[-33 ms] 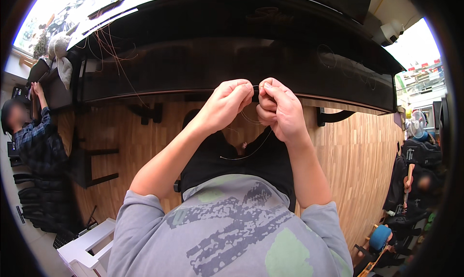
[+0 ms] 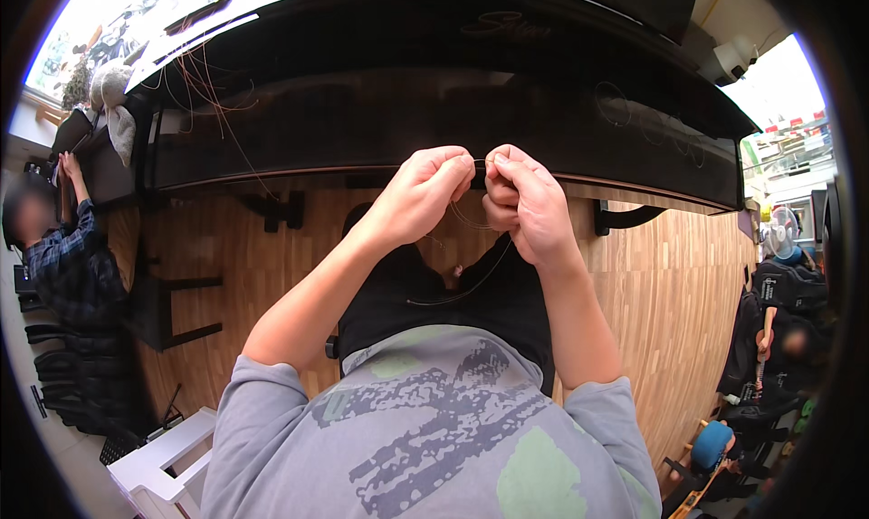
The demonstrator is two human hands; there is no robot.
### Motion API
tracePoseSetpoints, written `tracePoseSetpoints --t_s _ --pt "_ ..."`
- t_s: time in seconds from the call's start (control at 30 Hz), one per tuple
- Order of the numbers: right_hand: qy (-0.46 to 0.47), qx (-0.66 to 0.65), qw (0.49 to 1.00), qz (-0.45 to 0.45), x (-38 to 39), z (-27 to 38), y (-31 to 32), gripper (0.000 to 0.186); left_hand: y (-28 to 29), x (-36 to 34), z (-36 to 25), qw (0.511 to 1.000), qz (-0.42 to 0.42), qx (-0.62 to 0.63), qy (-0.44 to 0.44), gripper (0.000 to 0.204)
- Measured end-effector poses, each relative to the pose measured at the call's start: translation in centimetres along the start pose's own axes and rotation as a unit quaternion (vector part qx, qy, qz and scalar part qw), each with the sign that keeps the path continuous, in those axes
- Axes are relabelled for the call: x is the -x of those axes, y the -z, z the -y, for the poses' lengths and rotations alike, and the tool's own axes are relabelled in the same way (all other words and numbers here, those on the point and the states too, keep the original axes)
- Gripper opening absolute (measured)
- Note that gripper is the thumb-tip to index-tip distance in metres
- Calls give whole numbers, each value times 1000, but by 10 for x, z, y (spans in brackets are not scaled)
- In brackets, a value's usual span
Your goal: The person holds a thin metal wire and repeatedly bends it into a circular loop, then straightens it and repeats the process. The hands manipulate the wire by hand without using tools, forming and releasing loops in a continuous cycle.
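Note:
Both my hands are raised close together in front of the near edge of a black piano [image 2: 362, 121]. Fingers and thumb of my left hand [image 2: 424, 193] are pinched on a thin wire [image 2: 472, 290]. Just to its right, my right hand [image 2: 529, 200] is closed on the same wire, thumb against the curled fingers. A short stretch of wire bridges the small gap between the fingertips. Below the hands the wire makes a loop, and one loose end curves down to the left over my dark trousers. Exactly how it runs inside the fingers is hidden.
Reddish-brown wires [image 2: 213, 98] lie loose on the piano's left part; thin pale wire loops [image 2: 613, 104] lie at its right. A black stool [image 2: 186, 311] and white stand [image 2: 167, 456] are at left. One person [image 2: 68, 247] sits far left; another [image 2: 787, 342] is far right.
The wire's loose end has swung slightly left and down. Both hands keep nearly the same place and grip.

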State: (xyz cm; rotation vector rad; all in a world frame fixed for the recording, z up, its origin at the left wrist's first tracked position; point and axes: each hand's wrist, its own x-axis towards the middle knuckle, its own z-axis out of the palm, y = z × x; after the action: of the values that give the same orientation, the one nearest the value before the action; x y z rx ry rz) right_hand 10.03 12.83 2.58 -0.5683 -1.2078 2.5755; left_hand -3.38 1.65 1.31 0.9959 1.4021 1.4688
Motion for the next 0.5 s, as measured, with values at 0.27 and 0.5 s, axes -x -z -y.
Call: tracePoseSetpoints --t_s 0.27,0.5 --pt "19 0 999 44 0 1 8 20 4 9 -7 986 38 148 68 33" --pt "14 -45 998 38 -1 2 6 20 -4 12 -4 962 -11 270 40 33"
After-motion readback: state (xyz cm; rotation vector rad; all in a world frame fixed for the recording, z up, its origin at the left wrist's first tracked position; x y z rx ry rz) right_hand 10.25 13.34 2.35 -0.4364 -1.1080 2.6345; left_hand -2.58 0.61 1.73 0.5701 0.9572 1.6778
